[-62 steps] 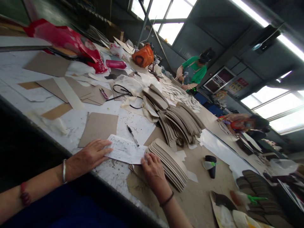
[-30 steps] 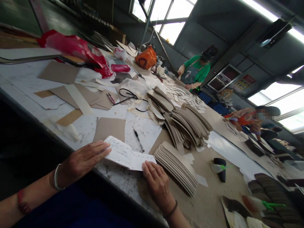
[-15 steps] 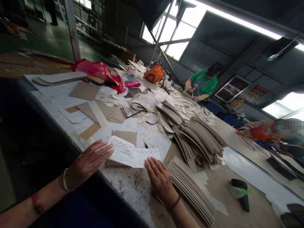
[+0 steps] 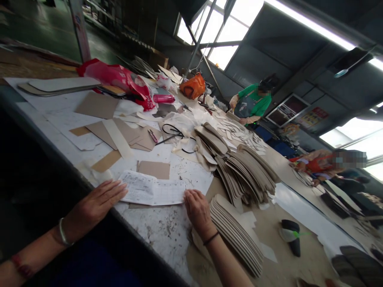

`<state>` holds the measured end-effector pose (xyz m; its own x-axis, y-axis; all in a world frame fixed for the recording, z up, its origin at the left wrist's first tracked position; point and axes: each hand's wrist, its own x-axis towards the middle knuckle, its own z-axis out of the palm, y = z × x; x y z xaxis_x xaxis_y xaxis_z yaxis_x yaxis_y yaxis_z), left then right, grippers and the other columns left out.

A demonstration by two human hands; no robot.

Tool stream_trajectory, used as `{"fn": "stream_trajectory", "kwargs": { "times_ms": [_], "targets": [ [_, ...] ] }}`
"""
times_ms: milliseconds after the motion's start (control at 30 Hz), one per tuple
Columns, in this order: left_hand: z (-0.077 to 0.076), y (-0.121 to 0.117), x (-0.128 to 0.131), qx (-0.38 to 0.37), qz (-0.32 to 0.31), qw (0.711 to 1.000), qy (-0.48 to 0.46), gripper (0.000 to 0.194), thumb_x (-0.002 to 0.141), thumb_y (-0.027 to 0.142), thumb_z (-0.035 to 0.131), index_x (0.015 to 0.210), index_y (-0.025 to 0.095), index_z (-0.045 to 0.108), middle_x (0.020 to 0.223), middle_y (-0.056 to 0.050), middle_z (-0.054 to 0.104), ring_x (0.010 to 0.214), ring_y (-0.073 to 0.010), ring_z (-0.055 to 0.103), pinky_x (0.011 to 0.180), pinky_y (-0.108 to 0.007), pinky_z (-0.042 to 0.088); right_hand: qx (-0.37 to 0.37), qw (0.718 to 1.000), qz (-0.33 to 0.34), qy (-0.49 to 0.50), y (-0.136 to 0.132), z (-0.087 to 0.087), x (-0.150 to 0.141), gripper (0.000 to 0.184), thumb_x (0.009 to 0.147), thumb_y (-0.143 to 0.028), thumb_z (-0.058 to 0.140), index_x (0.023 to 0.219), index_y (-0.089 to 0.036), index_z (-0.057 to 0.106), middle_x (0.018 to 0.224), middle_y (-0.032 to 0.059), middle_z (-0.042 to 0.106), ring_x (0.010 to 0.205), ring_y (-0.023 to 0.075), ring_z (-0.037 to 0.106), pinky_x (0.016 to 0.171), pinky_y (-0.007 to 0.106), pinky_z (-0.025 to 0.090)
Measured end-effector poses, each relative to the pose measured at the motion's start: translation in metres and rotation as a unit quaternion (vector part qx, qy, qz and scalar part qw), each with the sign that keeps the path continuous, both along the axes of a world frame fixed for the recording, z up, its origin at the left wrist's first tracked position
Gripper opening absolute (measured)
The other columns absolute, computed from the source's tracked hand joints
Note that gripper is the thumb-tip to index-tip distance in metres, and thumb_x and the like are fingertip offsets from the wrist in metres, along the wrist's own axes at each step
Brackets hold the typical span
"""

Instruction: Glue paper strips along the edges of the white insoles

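Fingers (image 4: 119, 192) of left hand (image 4: 93, 205) and right hand (image 4: 200, 211) grip the booklet (image 4: 153, 190), now almost hiding the pen (image 4: 180, 178)

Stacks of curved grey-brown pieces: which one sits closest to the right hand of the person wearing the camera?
The front stack, just beside the right hand; the other stacks lie behind it, farther away.
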<state>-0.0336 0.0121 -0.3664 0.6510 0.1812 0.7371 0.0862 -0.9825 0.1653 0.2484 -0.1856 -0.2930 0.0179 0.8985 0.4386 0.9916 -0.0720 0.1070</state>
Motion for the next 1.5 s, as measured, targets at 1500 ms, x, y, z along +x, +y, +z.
{"fn": "stream_trajectory", "kwargs": {
  "times_ms": [1500],
  "targets": [
    [0.013,-0.014,-0.009,0.075,0.05,0.995,0.048,0.03,0.087,0.002,0.051,0.113,0.014,0.06,0.118,-0.009,0.066,0.121,-0.024,0.053,0.111,-0.041,0.039,-0.134,0.933,-0.283,0.177,0.005,0.029,0.015,0.027,0.089,-0.016,0.048,0.115,-0.012,0.054,0.075,0.0047,0.067,0.072,0.0196,0.065,0.062,0.025,0.04]
  ]
}}
